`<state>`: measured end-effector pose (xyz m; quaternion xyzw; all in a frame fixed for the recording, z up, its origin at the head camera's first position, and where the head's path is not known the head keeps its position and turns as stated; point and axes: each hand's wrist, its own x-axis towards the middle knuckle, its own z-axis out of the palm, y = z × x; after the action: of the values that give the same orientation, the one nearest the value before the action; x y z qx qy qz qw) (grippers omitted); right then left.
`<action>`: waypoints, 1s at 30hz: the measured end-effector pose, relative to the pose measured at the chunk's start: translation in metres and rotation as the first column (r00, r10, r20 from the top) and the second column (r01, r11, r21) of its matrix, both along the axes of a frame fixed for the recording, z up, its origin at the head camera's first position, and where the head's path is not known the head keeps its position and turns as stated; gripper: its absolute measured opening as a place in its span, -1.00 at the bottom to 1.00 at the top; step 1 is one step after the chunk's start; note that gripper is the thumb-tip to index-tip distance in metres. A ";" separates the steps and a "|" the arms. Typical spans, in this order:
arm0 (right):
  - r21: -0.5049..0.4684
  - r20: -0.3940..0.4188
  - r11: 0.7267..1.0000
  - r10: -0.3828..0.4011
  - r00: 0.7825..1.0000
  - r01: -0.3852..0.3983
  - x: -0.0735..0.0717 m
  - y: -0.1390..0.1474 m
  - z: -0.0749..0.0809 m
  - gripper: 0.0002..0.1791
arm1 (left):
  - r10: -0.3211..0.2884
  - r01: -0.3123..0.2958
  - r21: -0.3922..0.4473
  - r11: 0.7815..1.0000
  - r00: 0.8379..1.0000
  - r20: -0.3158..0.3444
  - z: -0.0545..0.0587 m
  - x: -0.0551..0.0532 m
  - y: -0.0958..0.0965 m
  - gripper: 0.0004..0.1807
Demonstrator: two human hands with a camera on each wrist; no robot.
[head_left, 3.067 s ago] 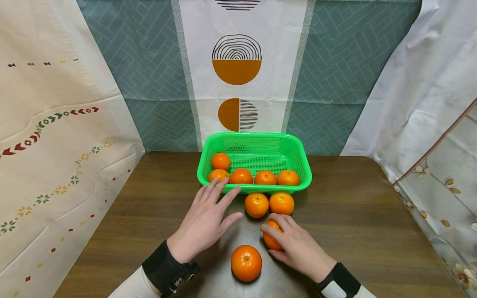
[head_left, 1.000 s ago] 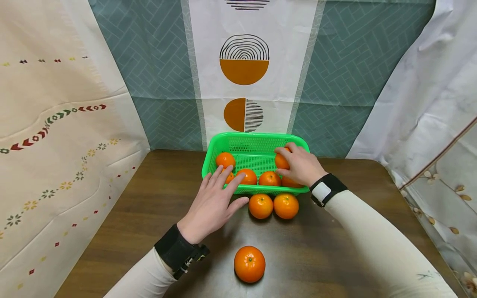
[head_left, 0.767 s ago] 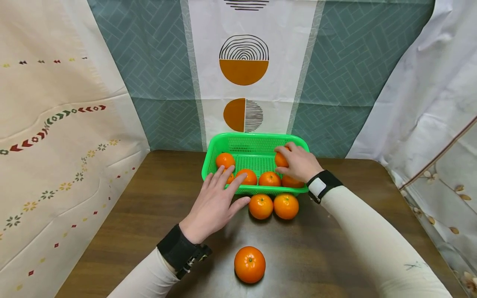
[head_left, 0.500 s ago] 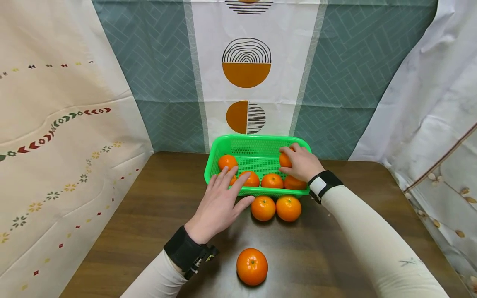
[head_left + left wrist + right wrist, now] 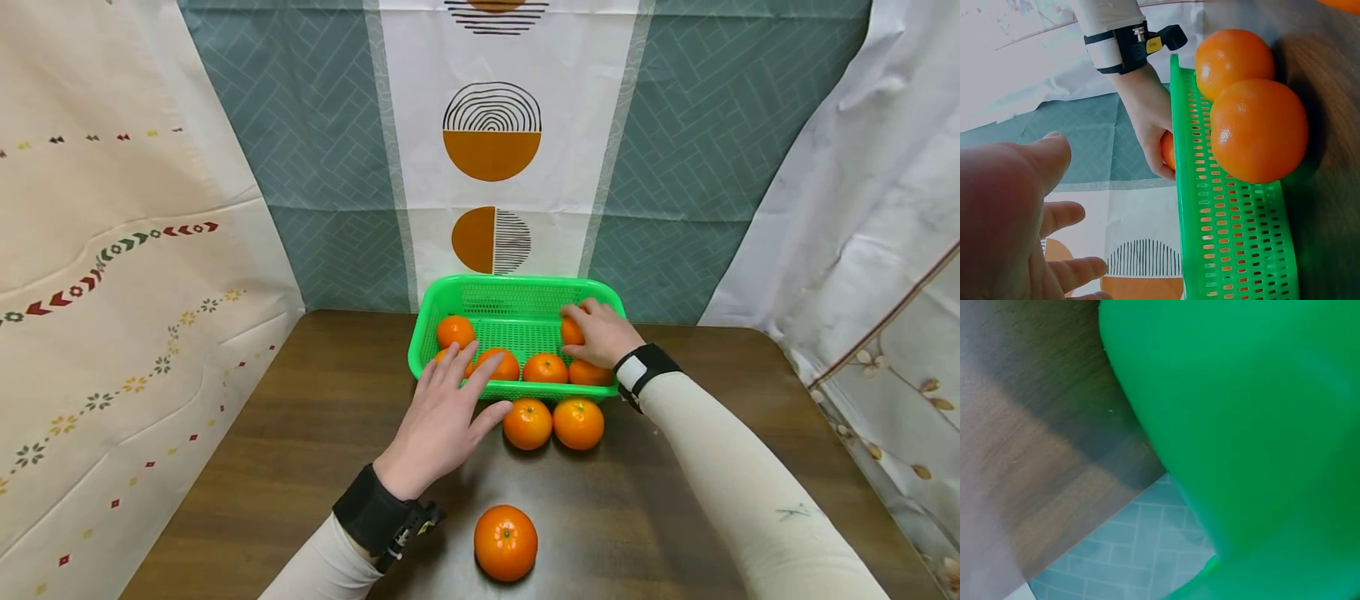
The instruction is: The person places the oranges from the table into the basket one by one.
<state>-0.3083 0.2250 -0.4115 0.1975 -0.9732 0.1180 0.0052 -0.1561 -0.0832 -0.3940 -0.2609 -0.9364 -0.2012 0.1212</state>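
Observation:
My right hand (image 5: 606, 335) reaches over the front right rim of the green basket (image 5: 517, 333), its fingers and thumb around an orange (image 5: 572, 332) at the right end inside. In the left wrist view that orange (image 5: 1167, 150) shows partly behind the rim. My left hand (image 5: 442, 421) is spread with fingers apart at the basket's front left, holding nothing. Inside, one orange (image 5: 455, 332) sits at the left, with several along the front wall. Two more oranges, a left one (image 5: 527, 424) and a right one (image 5: 578, 423), stand just outside the front wall.
A single orange (image 5: 506, 543) lies near the front of the brown wooden table (image 5: 300, 433). Patterned cloths hang behind and at both sides, and the basket stands near the back cloth (image 5: 330, 250). In the right wrist view, the basket's green wall (image 5: 1241, 425) covers much of the picture.
My right hand has carried an orange from the table behind the lone front orange into the basket's right end. Over the last second it has barely moved. My left hand stays spread.

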 end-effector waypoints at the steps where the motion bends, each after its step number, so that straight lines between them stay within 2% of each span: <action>1: 0.000 0.004 1.000 0.000 1.000 0.000 -0.001 0.000 -0.001 -0.28 | 0.001 -0.001 0.001 1.000 1.000 0.006 0.000 0.000 0.000 -0.25; 14: -0.002 0.042 1.000 0.002 0.999 -0.002 -0.005 -0.001 -0.006 -0.31 | 0.001 -0.001 0.009 1.000 1.000 0.013 -0.002 0.002 0.001 -0.23; 21: 0.004 0.067 1.000 -0.008 0.998 0.008 -0.007 0.000 -0.007 -0.35 | -0.009 0.009 -0.037 0.999 1.000 -0.015 0.004 -0.007 0.003 -0.27; 30: 0.021 0.062 1.000 -0.005 0.998 0.004 -0.005 -0.002 -0.006 -0.34 | -0.005 0.005 -0.040 0.999 1.000 0.000 0.005 -0.020 0.008 -0.26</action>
<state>-0.3138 0.2231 -0.4171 0.1916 -0.9745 0.1140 -0.0268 -0.1765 -0.0749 -0.3885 -0.2659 -0.9395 -0.1826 0.1156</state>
